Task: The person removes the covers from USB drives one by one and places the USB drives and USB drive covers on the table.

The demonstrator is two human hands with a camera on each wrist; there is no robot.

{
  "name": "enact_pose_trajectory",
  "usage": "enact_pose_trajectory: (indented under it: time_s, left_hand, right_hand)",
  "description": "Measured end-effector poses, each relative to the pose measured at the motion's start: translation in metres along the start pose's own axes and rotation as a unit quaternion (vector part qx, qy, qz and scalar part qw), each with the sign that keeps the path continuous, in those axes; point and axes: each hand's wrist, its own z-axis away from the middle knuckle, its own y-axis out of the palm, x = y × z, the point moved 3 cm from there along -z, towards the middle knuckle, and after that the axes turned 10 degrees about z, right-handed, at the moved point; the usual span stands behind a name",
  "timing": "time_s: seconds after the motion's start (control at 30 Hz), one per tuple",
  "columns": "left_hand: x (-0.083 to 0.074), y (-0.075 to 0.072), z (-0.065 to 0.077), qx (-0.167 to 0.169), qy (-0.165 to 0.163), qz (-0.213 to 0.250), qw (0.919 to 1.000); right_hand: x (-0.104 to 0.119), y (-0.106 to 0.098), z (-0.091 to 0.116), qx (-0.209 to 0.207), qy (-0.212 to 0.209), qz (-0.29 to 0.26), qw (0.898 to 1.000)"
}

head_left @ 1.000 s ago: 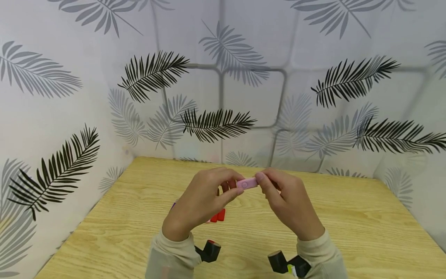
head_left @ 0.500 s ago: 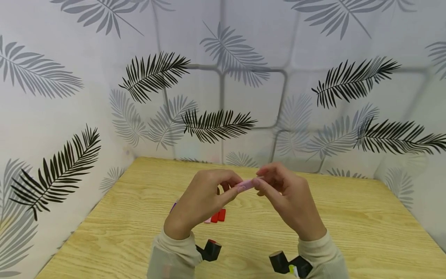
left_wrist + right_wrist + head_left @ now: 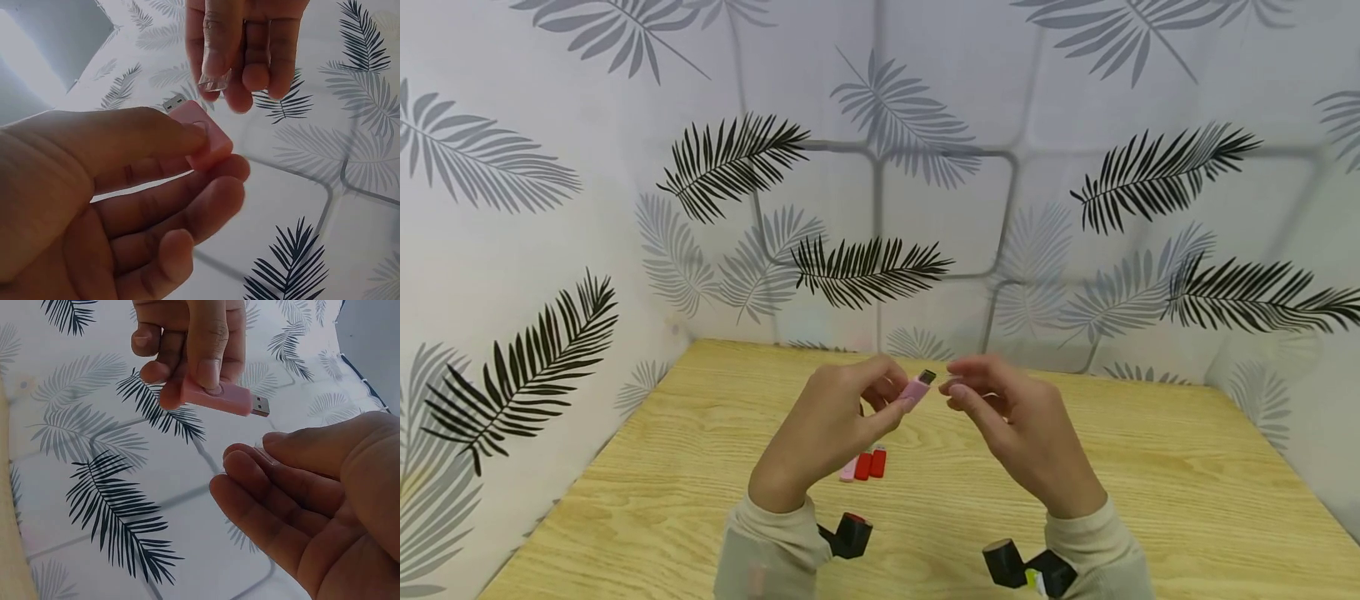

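Over table (image 3: pixel 625 500), pinched pink flash drive (image 3: pixel 231 400) in left hand (image 3: pixel 829 427), clear cap (image 3: pixel 215 82) in right hand (image 3: pixel 1026 429), ideally without touching plug (image 3: pixel 260 406).

Pink USB stick (image 3: pixel 234 400) in left hand (image 3: pixel 827 429): smooth plastic, soft sheen; its connector (image 3: pixel 260 407) bare silvery metal. Clear cap (image 3: pixel 215 82) in right hand (image 3: pixel 1026 429): transparent plastic, glossy edges. Red USB sticks (image 3: pixel 877 464) below left hand: smooth, plastic-looking. Tabletop (image 3: pixel 1180 475) under hands: wood grain, low sheen. Leaf-printed backdrop (image 3: pixel 940 208) behind hands: smooth, mostly matt; cloth or paper, cannot tell. Sleeves (image 3: pixel 767 554) at both wrists: matt cloth, soft folds. Black fittings (image 3: pixel 853 535) inward of wrists: hard, plastic-looking, nearly matt.
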Motion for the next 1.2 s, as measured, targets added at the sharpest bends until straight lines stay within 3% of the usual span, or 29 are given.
enact_pose_trajectory:
  time_s: [0.2, 0.43, 0.7, 1.2]
  left_hand:
    - [0.008, -0.003, 0.001, -0.016, -0.025, -0.011, 0.9995]
    - [0.016, -0.009, 0.004, -0.045, -0.054, -0.076, 0.9947]
    - [0.027, -0.016, 0.007, -0.041, -0.103, -0.097, 0.9891]
    - [0.061, -0.018, 0.011, -0.016, -0.226, -0.102, 0.9687]
  right_hand:
    - [-0.006, -0.003, 0.001, 0.013, 0.025, 0.047, 0.998]
    - [-0.017, -0.010, 0.003, 0.005, 0.034, 0.100, 0.994]
    - [-0.034, -0.023, 0.008, -0.004, 0.057, 0.136, 0.989]
    - [-0.082, -0.049, 0.025, 0.020, 0.170, 0.166, 0.971]
